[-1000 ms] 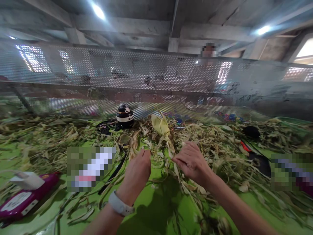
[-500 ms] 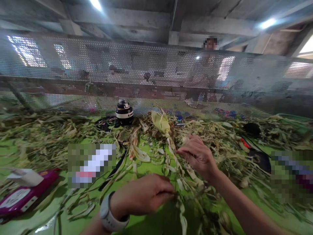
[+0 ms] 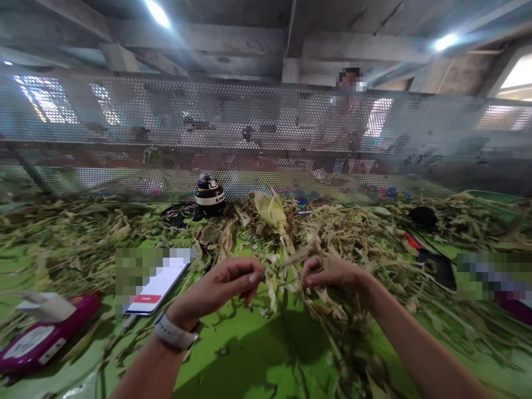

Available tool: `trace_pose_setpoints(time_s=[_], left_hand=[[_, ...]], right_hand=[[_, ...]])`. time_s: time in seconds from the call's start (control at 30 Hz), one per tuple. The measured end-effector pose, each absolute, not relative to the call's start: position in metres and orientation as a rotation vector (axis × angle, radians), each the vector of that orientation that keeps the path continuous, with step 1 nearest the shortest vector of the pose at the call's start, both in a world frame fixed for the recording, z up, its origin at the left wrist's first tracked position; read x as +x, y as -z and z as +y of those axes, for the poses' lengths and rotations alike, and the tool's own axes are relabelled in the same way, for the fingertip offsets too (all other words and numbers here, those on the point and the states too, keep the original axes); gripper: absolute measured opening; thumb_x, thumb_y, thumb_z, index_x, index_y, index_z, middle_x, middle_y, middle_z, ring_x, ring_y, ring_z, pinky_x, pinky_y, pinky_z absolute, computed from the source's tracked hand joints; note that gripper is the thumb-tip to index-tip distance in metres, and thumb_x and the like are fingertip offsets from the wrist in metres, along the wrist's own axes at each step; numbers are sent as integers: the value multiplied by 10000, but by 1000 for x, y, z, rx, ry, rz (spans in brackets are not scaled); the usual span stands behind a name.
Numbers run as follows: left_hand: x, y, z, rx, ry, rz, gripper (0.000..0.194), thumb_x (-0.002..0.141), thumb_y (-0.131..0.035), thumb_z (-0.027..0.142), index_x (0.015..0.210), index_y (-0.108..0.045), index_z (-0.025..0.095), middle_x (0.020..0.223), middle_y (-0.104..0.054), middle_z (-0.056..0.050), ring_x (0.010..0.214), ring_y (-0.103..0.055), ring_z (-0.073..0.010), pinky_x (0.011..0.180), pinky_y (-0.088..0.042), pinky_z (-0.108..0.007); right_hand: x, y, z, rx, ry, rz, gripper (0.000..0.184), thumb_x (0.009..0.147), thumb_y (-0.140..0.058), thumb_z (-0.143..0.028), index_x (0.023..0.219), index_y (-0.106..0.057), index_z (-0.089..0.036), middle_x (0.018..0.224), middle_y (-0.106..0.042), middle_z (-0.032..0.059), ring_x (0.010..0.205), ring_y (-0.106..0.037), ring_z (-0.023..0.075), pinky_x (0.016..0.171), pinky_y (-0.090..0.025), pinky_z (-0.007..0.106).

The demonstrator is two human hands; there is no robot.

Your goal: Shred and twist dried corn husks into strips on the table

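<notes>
My left hand (image 3: 233, 281), with a pale watch (image 3: 174, 332) on its wrist, is above the green tabletop (image 3: 249, 343). Its fingers are pinched together; whatever is between them is too small to make out. Across a short gap, my right hand (image 3: 332, 272) curls its fingers around a withered plant stalk (image 3: 305, 254). Dry leaves hang from the stalk near both hands. Just beyond the fingers stands a pale yellow, leaf-wrapped bud-like piece (image 3: 272, 211) on a stem. Under the hands lie leaf scraps (image 3: 272, 288).
A perforated metal screen (image 3: 249, 133) runs along the back, with a person (image 3: 351, 116) behind it. A black jar-like container (image 3: 210, 197) stands at the back. A phone (image 3: 160, 282) and a purple device (image 3: 50, 338) lie left; heaps of dried plants (image 3: 91, 233) spread around.
My left hand has risen and moved away from me, its fingers now level with the right hand. My right hand has come slightly nearer, with a stalk now showing at its fingers.
</notes>
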State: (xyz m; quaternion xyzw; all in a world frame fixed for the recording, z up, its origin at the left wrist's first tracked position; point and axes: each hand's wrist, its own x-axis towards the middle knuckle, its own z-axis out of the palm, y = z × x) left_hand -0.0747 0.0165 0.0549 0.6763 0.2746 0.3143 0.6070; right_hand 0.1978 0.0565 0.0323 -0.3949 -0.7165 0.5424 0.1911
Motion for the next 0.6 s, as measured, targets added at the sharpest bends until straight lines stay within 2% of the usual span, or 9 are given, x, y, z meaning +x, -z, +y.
trace_pose_setpoints(time_s=[0.1, 0.2, 0.3, 0.37, 0.4, 0.47, 0.53, 0.6], left_hand=[[-89, -55, 17, 1483, -586, 598, 223, 744, -624, 356, 692, -600, 141, 549, -475, 22, 437, -418, -64, 420, -348, -183], [-104, -50, 18, 1365, -738, 583, 214, 671, -694, 351, 702, -638, 147, 542, -529, 2, 389, -382, -53, 364, -288, -176], [-114, -41, 22, 1265, -900, 523, 213, 638, -718, 337, 708, -650, 149, 527, -554, 1, 377, -360, -40, 356, -237, -163], [-119, -36, 26, 1248, -944, 436, 216, 637, -712, 335, 683, -643, 135, 446, -492, 32, 349, -319, -24, 362, -215, -158], [-120, -33, 28, 1232, -980, 396, 217, 638, -710, 332, 691, -642, 133, 417, -451, 53, 329, -281, -8, 364, -203, -155], [-121, -30, 30, 1202, -1005, 352, 210, 632, -714, 319, 673, -634, 129, 375, -379, 76, 312, -243, 2, 364, -195, -156], [-118, -31, 31, 1165, -995, 338, 209, 612, -732, 306, 642, -625, 129, 347, -317, 90, 309, -229, -1, 368, -226, -164], [-111, -34, 31, 1082, -1024, 321, 207, 597, -746, 286, 602, -605, 134, 355, -284, 99, 315, -218, -3, 379, -274, -171]], right_hand=[[207, -41, 55, -1042, -1700, -2089, 347, 546, -776, -338, 809, -667, -139, 587, -507, -63, 513, -398, 60, 481, -305, 176], [212, -47, 54, -1046, -1726, -2226, 470, 497, -803, -260, 930, -652, -156, 545, -408, -104, 494, -341, 48, 457, -264, 163], [215, -52, 53, -992, -1726, -2299, 545, 521, -797, -285, 1022, -622, -162, 582, -465, -90, 519, -418, 66, 486, -319, 173], [218, -57, 53, -869, -1728, -2329, 648, 516, -801, -339, 1102, -587, -162, 727, -579, -34, 650, -531, 113, 602, -406, 213], [219, -59, 53, -787, -1723, -2338, 722, 506, -803, -374, 1152, -559, -163, 852, -617, 9, 774, -568, 150, 705, -427, 250], [220, -63, 52, -638, -1694, -2332, 834, 508, -787, -448, 1238, -496, -168, 1135, -580, 84, 1058, -517, 217, 916, -360, 318], [221, -63, 53, -625, -1654, -2331, 821, 558, -754, -470, 1271, -467, -183, 1285, -495, 97, 1208, -411, 231, 1012, -270, 340], [222, -59, 55, -739, -1649, -2333, 724, 601, -744, -401, 1249, -492, -198, 1284, -507, 84, 1206, -426, 218, 1007, -297, 341]])
